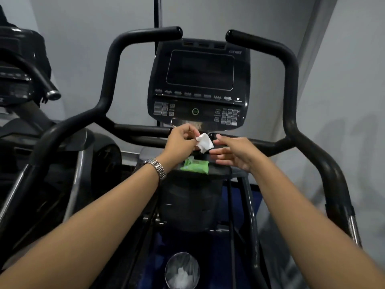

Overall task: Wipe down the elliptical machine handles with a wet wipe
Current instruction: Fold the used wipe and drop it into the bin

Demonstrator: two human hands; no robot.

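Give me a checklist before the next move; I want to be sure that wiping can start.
1. Wipe in hand: ok. The left hand pinches the wipe.
2. Other hand free: ok. The right hand is open beside the wipe and holds nothing.
3. Wipe spread out: not ok. It is bunched small.
4. Wipe wet: cannot tell.
5. Handles free to wipe: ok. Nothing lies on the left handle or the right handle, and neither hand touches them.
6. Place for the used wipe: ok. A bin stands below, and the pack lies under the console.
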